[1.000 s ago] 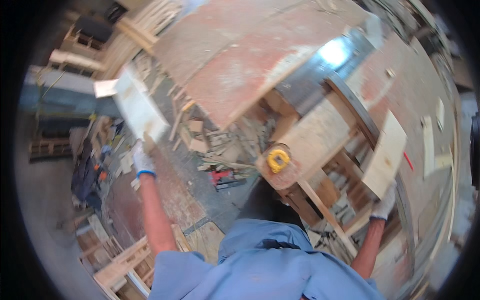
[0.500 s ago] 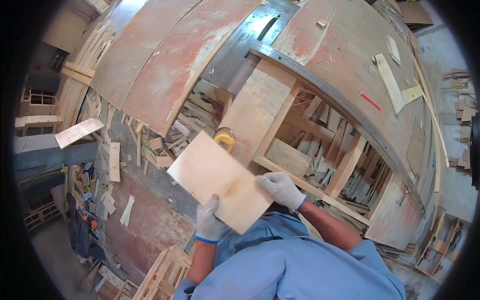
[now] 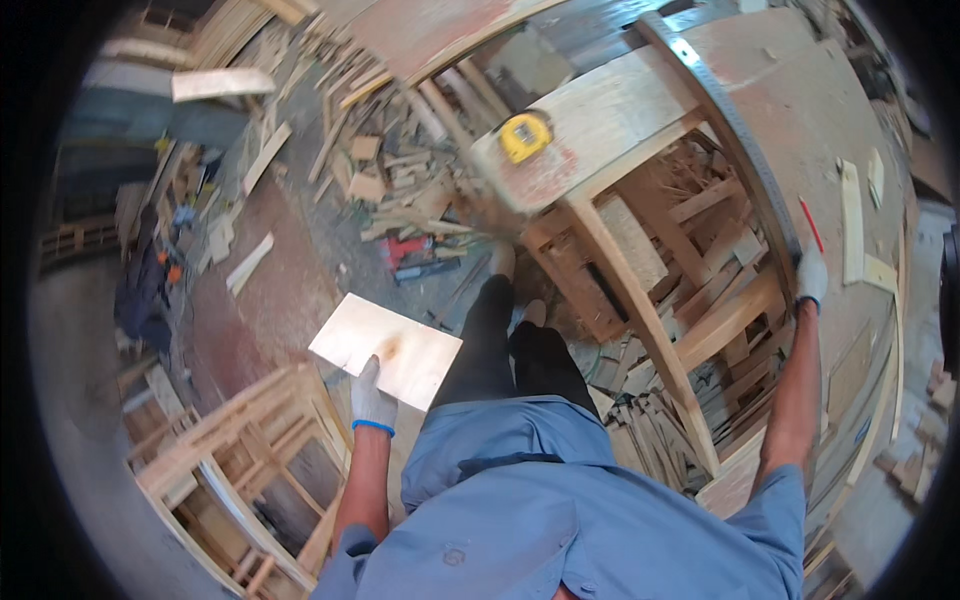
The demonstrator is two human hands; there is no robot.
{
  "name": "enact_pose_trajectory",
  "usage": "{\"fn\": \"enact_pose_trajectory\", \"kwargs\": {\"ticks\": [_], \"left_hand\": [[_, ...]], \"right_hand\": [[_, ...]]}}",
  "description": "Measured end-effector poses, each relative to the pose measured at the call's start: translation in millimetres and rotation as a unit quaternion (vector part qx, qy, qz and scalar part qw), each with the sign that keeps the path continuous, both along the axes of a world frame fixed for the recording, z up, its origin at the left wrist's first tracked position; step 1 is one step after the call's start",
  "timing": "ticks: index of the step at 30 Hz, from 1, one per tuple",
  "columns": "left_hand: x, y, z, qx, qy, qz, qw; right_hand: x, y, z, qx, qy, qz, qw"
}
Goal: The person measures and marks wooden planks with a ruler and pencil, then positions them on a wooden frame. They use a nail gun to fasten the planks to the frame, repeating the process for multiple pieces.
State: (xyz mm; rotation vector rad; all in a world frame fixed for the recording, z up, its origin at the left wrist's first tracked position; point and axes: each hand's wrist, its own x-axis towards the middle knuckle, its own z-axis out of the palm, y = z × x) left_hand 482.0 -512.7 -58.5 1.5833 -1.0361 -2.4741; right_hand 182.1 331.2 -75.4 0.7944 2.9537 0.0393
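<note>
Wood scraps [image 3: 366, 187] littered the workshop floor [image 3: 372, 270]. The left hand [image 3: 373, 397] gripped a pale board [image 3: 405, 352] by its near edge, long axis slanting from upper left to lower right, floor showing between its far edge and the workbench [image 3: 620, 110]; the right hand [image 3: 811, 274] was beside a red pencil [image 3: 811, 224], its grip unclear.

The right hand [image 3: 812, 278] has moved from the board [image 3: 400, 348] to the red pencil [image 3: 811, 225].
</note>
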Motion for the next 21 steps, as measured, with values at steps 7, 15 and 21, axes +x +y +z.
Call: {"fn": "enact_pose_trajectory", "kwargs": {"ticks": [7,15,21], "left_hand": [[89,3,9,-0.025,-0.073,0.048,0.996],[110,45,-12,-0.042,-0.075,0.104,0.991],[115,92,-21,-0.023,-0.051,0.13,0.99]], "right_hand": [[15,-65,10,-0.185,0.074,-0.04,0.979],[91,-155,27,-0.067,-0.009,0.037,0.997],[105,-468,108,-0.225,0.09,0.466,0.851]]}}
